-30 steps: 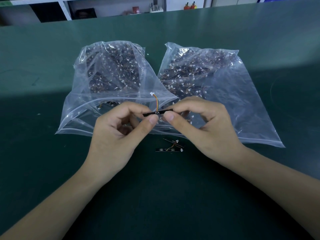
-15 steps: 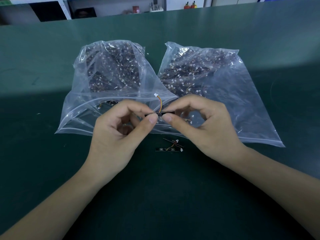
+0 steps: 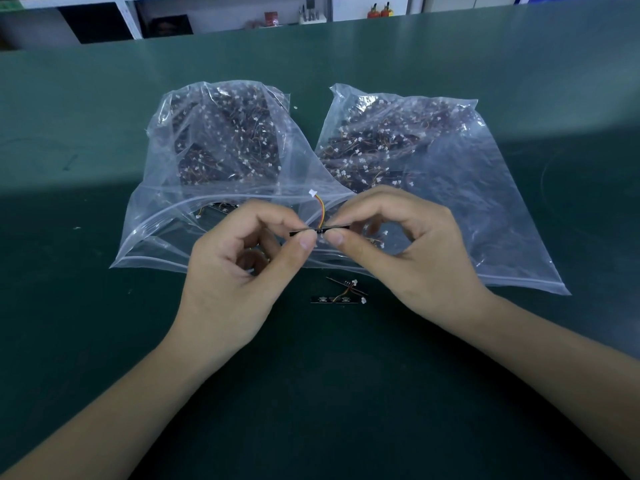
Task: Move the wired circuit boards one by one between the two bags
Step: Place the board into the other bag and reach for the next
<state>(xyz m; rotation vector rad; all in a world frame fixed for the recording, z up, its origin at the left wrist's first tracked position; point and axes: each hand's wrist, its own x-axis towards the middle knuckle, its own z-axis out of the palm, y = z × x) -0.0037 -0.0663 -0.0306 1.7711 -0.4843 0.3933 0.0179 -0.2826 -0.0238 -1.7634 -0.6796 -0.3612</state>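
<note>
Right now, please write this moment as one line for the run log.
hands: left and right pinch one wired board | place: above open left bag | table: loose boards | step: not bagged

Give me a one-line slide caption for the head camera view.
Both hands, left and right, pinch one wired circuit board above two clear bags.

Dark green tabletop (image 3: pixel 104 341), brighter band across the far half. Beyond its far edge, white shelving (image 3: pixel 131 15) with dark cubbies, a red container (image 3: pixel 271 19), a white holder with tools (image 3: pixel 310 13), two orange-red bottles (image 3: pixel 379 10).
</note>
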